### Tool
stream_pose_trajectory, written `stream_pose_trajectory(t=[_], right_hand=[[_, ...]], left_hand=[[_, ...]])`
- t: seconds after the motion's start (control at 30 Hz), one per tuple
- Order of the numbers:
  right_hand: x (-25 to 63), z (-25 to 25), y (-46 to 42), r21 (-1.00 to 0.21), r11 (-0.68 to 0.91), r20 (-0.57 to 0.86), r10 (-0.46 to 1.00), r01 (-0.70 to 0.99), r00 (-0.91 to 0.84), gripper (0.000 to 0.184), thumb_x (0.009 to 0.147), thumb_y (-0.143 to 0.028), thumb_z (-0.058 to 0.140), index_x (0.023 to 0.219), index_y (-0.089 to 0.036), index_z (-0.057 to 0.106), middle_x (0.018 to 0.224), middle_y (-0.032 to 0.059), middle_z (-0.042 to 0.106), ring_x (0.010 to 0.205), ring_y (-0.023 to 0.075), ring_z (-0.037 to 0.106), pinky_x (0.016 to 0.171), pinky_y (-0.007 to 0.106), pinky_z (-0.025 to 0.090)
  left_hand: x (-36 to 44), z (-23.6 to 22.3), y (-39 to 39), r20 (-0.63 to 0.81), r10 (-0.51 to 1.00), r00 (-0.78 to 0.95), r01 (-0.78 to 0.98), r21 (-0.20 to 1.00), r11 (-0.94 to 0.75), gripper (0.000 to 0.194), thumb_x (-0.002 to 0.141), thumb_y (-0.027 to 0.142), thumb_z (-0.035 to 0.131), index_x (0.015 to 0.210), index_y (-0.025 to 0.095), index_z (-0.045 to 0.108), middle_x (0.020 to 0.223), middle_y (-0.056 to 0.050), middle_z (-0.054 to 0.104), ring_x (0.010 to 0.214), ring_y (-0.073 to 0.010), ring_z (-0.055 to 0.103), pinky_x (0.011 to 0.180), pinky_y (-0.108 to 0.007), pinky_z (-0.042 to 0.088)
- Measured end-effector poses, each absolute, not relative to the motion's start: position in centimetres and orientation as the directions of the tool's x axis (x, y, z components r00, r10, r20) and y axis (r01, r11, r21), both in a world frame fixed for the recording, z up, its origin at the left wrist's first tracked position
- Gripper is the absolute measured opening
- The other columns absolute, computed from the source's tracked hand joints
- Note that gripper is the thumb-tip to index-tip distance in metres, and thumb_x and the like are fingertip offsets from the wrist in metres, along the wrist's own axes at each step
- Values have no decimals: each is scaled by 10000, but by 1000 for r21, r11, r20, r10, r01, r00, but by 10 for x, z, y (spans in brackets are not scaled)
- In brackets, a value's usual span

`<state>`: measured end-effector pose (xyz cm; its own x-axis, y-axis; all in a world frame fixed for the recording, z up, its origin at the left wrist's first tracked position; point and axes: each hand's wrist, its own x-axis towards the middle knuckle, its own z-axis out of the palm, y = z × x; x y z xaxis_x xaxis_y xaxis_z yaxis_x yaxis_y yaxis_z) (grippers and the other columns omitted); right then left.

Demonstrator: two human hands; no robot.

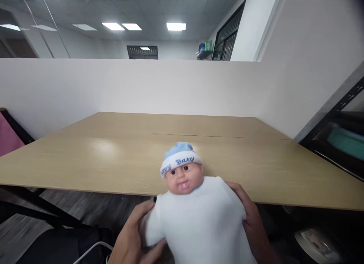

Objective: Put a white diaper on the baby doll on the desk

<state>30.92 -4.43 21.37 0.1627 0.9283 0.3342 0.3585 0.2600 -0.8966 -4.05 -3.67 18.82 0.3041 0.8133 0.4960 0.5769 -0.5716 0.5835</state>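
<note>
A baby doll (196,214) in a white shirt and a blue and white cap reading "Baby" is held upright in front of me, just below the near edge of a wooden table (113,157). My left hand (131,237) grips the doll's side at its short sleeve. On the other side, my right hand (250,222) wraps round the doll's body. The doll faces the camera, and its lower body is cut off by the frame's bottom edge.
White partition walls stand behind the table and to the right. A black metal shelf (338,131) holding a teal item stands at the right. A pink object (8,137) is at the left edge. A white cable (91,250) lies on the dark floor below.
</note>
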Motion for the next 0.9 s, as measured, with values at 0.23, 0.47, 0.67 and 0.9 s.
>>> stream_pose_trajectory(t=[0.23,0.47,0.67,0.9], right_hand=[[341,222,5,-711,-8,175,967,703,188,385,850,-341,600,1213,-278,713,1152,63,824,946,291,755,772,331,533],[394,205,5,-512,-21,125,987,859,99,316,980,-559,606,1093,-302,752,1112,57,823,972,312,769,756,346,521],[421,169,7,-529,-18,187,973,848,138,427,1009,-679,565,1148,-324,756,1186,68,810,1051,329,769,824,392,594],[425,149,69,-536,2,233,961,844,146,462,1038,-672,528,1305,-328,680,1296,55,774,1152,308,749,914,417,597]], left_hand=[[2,224,49,192,879,437,698,544,-466,545,994,399,733,1484,333,505,1362,-56,763,1108,-353,757,911,-462,593],[7,224,77,147,855,497,722,477,-501,579,971,538,786,1438,272,572,1366,-96,764,1142,-393,736,953,-497,552],[-21,207,103,229,861,454,752,419,-508,497,974,604,765,1323,267,658,1211,-92,767,1095,-361,716,920,-481,552],[-22,200,171,274,854,442,784,345,-516,453,1011,660,691,1201,248,693,1090,-79,764,1027,-338,708,852,-433,525]])
